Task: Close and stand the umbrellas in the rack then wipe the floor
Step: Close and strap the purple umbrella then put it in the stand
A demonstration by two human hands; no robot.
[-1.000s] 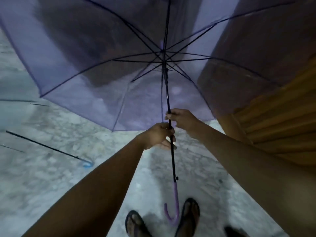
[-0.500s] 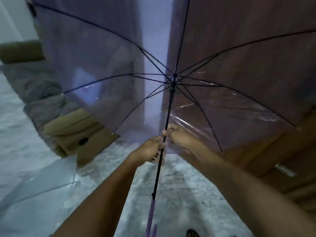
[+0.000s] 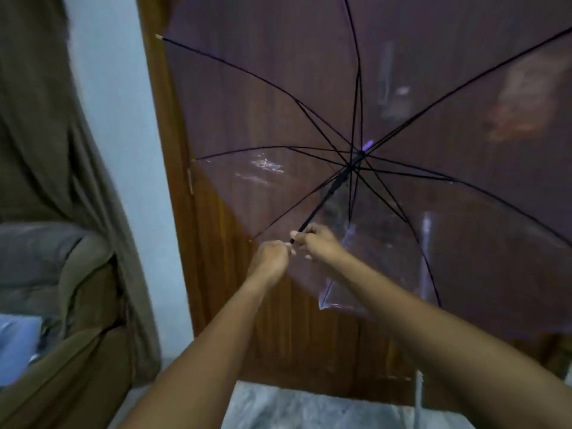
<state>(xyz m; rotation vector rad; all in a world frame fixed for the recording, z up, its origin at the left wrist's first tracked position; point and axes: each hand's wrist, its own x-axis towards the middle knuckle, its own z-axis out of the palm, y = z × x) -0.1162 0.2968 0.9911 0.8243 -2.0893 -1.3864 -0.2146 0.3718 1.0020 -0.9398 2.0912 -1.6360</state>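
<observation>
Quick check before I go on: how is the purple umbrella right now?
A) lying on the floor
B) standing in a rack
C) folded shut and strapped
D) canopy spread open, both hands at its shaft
D: the umbrella has its canopy spread with the ribs fanned out, and the left hand and right hand both grip the shaft in front of the wooden door.

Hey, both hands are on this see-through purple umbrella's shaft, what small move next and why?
Probably slide the right hand up the black shaft to the runner and pull it down: the transparent purple umbrella is fully spread, and the left hand grips the shaft below.
</observation>
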